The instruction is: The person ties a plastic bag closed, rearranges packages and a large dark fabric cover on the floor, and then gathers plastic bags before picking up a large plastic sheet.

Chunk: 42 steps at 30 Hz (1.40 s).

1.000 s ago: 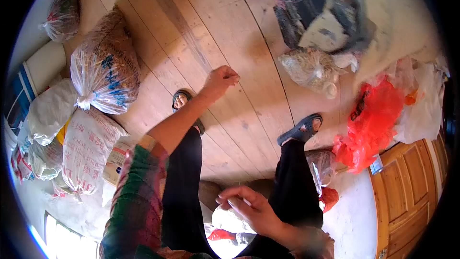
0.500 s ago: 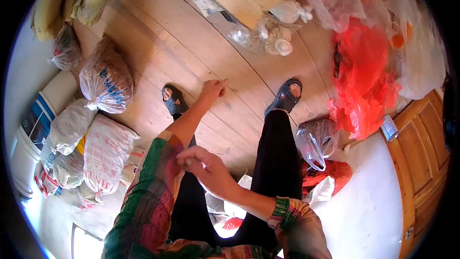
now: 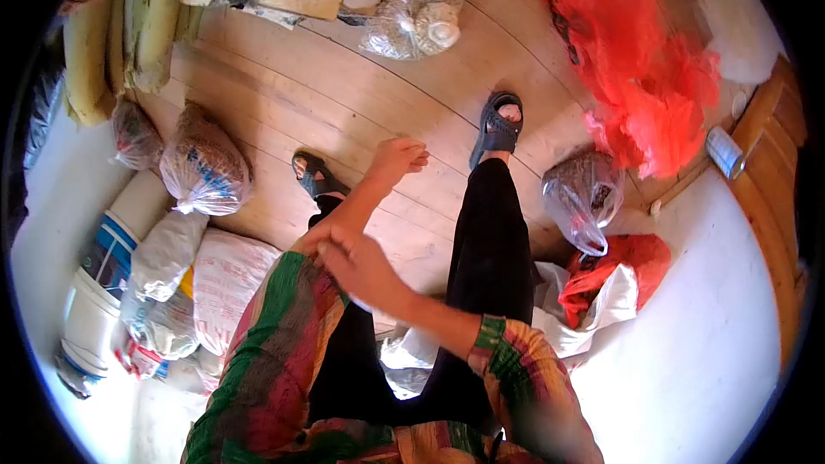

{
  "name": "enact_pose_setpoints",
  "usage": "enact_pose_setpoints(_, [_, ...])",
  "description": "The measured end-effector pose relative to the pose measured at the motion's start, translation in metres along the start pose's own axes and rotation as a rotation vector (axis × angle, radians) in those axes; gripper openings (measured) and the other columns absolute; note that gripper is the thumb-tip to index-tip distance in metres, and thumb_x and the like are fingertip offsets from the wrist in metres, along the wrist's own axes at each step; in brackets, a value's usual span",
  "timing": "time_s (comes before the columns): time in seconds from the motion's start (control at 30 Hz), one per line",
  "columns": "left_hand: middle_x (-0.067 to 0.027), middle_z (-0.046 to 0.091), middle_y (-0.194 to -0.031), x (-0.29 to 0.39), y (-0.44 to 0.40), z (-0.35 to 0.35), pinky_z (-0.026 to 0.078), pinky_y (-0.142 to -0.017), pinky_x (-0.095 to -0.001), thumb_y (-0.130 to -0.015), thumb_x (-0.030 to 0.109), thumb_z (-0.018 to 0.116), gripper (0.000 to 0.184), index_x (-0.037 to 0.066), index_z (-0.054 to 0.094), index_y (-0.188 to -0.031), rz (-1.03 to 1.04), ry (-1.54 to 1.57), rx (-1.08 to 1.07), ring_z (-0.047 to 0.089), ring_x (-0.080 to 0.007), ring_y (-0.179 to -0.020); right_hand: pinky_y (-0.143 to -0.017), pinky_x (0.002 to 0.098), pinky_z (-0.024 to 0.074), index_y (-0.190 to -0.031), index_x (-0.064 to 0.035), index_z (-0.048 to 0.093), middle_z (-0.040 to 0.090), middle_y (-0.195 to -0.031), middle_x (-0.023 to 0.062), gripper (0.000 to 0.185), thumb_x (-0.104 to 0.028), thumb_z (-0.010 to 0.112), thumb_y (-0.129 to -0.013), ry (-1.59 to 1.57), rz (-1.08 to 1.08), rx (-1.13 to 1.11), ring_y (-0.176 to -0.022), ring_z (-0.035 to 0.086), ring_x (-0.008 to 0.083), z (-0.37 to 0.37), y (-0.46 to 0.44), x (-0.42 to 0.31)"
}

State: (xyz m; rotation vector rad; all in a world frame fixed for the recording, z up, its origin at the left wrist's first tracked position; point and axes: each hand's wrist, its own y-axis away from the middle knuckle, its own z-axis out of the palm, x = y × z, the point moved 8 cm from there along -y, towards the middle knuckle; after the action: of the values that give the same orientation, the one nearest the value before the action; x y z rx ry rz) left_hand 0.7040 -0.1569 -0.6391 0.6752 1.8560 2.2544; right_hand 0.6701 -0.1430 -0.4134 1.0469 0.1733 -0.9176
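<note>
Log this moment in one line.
left hand: held out above brown wooden plank floor | right hand: at left forearm, beside green-pink plaid cloth sleeve | in view: crumpled red plastic

A white wall [image 3: 700,309] and wooden door [image 3: 763,198] border the plank floor [image 3: 296,94].

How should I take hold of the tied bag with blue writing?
I'd probably take the bag by its gathered neck, from above on the person's side: the neck is narrow and points toward the person, while the full body bulges wide.
</note>
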Motion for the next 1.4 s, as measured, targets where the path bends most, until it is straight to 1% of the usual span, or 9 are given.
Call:
enact_pose_setpoints(0.3, [-0.0083,0.064,-0.079,0.091,0.182,0.018,0.045,-0.06,-0.0311,-0.088,0.022,0.057,0.021,0.003,0.061,-0.08,0.144,-0.827,-0.068,0.058,-0.0139,-0.066,-0.071,0.0365,0.0492,-0.094,-0.0022,0.057,0.064,-0.086,0.0148,0.014,-0.013,0.051,-0.089,0.296,-0.122,0.251,-0.08,0.063,0.0301,-0.092,0.08,-0.037])
enact_pose_setpoints(0.33, [-0.0074,0.062,-0.07,0.086,0.196,0.023,0.044,-0.057,-0.0294,-0.089,0.025,0.056,0.026,0.003,0.062,-0.077,0.87,-1.333,-0.184,0.056,-0.0138,-0.062,-0.072,0.0354,0.049,-0.095,-0.0016,0.057,0.064,-0.086,0.0146,0.015,-0.013,0.051,-0.088,0.295,-0.071,0.233,-0.08,0.063,0.0286,-0.106,0.099,-0.063])
enact_pose_setpoints(0.37, [-0.0068,0.063,-0.07,0.088,0.205,0.022,0.045,-0.054,-0.029,-0.089,0.028,0.055,0.029,0.003,0.063,-0.076,0.16,-0.899,-0.126,0.058,-0.0142,-0.059,-0.073,0.0343,0.0488,-0.096,-0.0009,0.057,0.064,-0.087,0.0144,0.015,-0.013,0.052,-0.088,0.291,-0.021,0.222,-0.081,0.063,0.027,-0.122,0.118,-0.086])
enact_pose_setpoints(0.57, [-0.005,0.064,-0.058,0.108,0.262,0.139,0.049,-0.05,-0.0316,-0.088,0.047,0.049,0.05,0.008,0.065,-0.061,0.348,-1.536,-0.325,0.061,-0.0164,-0.051,-0.07,0.0252,0.0486,-0.102,-0.0002,0.059,0.063,-0.083,0.0069,0.02,-0.011,0.053,-0.087,-0.204,-0.247,0.69,-0.078,0.06,0.0124,-0.299,0.253,-0.168])
enact_pose_setpoints(0.73, [-0.0116,0.067,-0.087,0.072,0.206,0.141,0.05,-0.063,-0.0374,-0.081,0.046,0.057,0.041,0.007,0.069,-0.088,-0.672,-2.0,-0.827,0.063,-0.024,-0.075,-0.055,0.0221,0.0452,-0.098,0.0005,0.059,0.06,-0.077,0.0065,0.019,-0.012,0.048,-0.088,-0.232,-0.191,1.12,-0.063,0.055,0.0113,-0.401,0.388,-0.122])
enact_pose_setpoints(0.87, [-0.0127,0.063,-0.095,0.436,0.154,0.476,0.048,-0.071,-0.0358,-0.08,0.037,0.061,0.038,0.005,0.06,-0.101,0.418,-1.639,-0.306,0.06,-0.0238,-0.083,-0.048,0.0206,0.0423,-0.095,0.0013,0.059,0.059,-0.075,0.0056,0.019,-0.011,0.046,-0.088,-0.407,-0.209,1.083,-0.058,0.053,0.0107,-0.395,0.446,-0.091])
enact_pose_setpoints(1.03, [-0.0141,0.058,-0.106,0.78,0.452,0.806,0.045,-0.081,-0.0338,-0.079,0.025,0.066,0.048,0.002,0.049,-0.117,1.424,-0.553,-0.361,0.056,-0.0235,-0.093,-0.051,0.0227,0.0459,-0.098,0.0014,0.056,0.058,-0.074,0.0056,0.016,-0.008,0.048,-0.087,-0.537,-0.12,1.021,-0.059,0.054,0.0121,-0.379,0.455,-0.055])
enact_pose_setpoints(1.13, [-0.0142,0.064,-0.098,0.775,0.562,0.841,0.047,-0.075,-0.0337,-0.085,0.023,0.06,0.03,0.004,0.06,-0.107,1.85,-0.821,-0.121,0.061,-0.0251,-0.086,-0.055,0.0272,0.0484,-0.094,-0.0016,0.058,0.059,-0.073,0.0058,0.015,-0.014,0.055,-0.087,-0.681,-0.161,1.039,-0.059,0.055,0.015,-0.361,0.429,-0.046])
enact_pose_setpoints(1.4, [-0.0167,0.061,-0.073,0.474,0.294,0.624,0.047,-0.067,-0.0423,-0.083,0.029,0.054,0.025,0.006,0.064,-0.082,1.255,-2.283,-0.616,0.059,-0.0359,-0.072,-0.072,0.0269,0.0485,-0.11,-0.0018,0.055,0.062,-0.098,0.0079,0.025,-0.017,0.05,-0.091,-0.589,-0.3,0.935,-0.081,0.058,0.0132,-0.295,0.433,-0.185])
